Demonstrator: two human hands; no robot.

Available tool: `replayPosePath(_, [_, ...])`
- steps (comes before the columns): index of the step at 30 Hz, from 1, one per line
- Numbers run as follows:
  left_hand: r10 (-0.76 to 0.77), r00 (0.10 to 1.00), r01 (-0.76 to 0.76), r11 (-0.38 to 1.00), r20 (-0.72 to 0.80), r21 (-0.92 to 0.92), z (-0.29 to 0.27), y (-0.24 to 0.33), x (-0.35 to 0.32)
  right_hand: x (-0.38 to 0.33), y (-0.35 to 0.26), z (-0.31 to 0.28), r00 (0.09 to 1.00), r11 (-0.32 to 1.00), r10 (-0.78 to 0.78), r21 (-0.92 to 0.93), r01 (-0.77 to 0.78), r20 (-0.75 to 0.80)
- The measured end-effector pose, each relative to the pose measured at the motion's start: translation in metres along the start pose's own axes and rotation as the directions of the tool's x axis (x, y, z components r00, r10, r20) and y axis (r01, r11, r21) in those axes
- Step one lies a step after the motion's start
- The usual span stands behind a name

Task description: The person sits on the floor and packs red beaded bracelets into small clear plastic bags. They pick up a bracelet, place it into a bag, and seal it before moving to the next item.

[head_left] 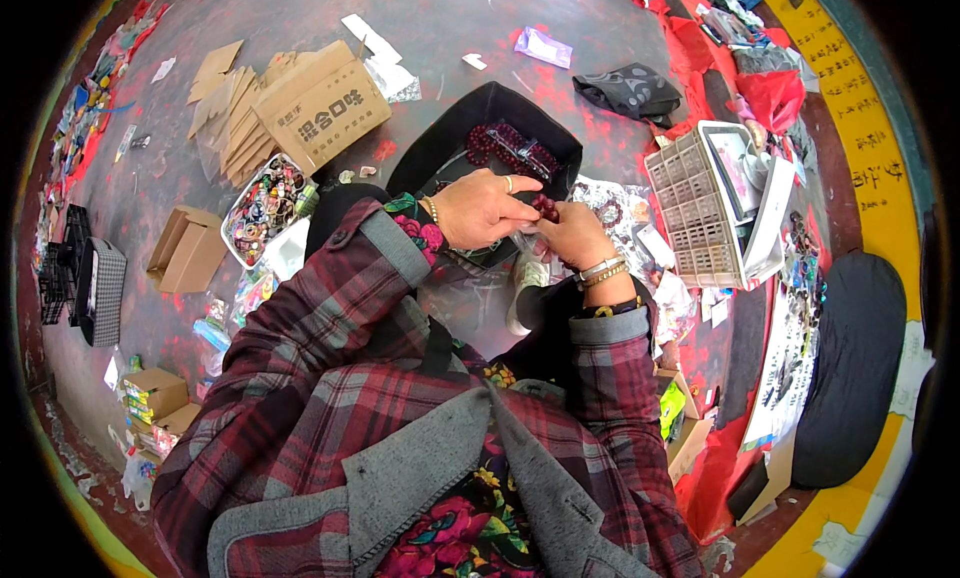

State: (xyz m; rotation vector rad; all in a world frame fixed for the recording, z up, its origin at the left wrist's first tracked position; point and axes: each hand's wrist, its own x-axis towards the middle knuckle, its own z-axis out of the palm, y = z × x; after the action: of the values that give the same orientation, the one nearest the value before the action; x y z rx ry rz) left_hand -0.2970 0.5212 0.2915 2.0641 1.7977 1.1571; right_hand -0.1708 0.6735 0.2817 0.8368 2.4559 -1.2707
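Note:
My left hand (pixel 478 210) and my right hand (pixel 582 240) meet over the near side of a black open bin (pixel 425 143). Between their fingertips is a small dark red beaded bracelet (pixel 545 207), which both hands pinch. A bit of clear plastic (pixel 530 242) hangs just below the fingers, perhaps a small bag; its shape is hard to make out. Inside the bin lies a heap of dark red bead strands (pixel 505 146), some seemingly in clear wrapping. My hands hide the bin's near part.
To the left are a box of mixed trinkets (pixel 268 208), flattened cardboard (pixel 240 128) beside a printed carton (pixel 325 108), and a small open carton (pixel 187 248). On the right stand a white plastic basket (pixel 690 208) and a black bag (pixel 630 91). Scattered goods line red cloth (pixel 715 478).

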Motion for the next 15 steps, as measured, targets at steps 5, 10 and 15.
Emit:
replayPosePath(5, [-0.025,0.997,0.030,0.998,0.075,-0.062,0.005,-0.008,-0.003,-0.002,0.006,0.002,0.977,0.972,-0.199,-0.110,0.206,0.077])
replayPosePath(10, [-0.077,0.973,0.153,0.921,0.218,-0.359,0.002,-0.012,-0.004,-0.007,0.014,-0.006,0.920,0.946,-0.319,0.016,0.324,0.226])
replayPosePath(15, [-0.101,0.925,0.332,0.684,0.366,-0.650,-0.015,-0.011,-0.007,-0.027,-0.007,-0.025,0.894,0.944,-0.328,0.127,0.303,0.307])
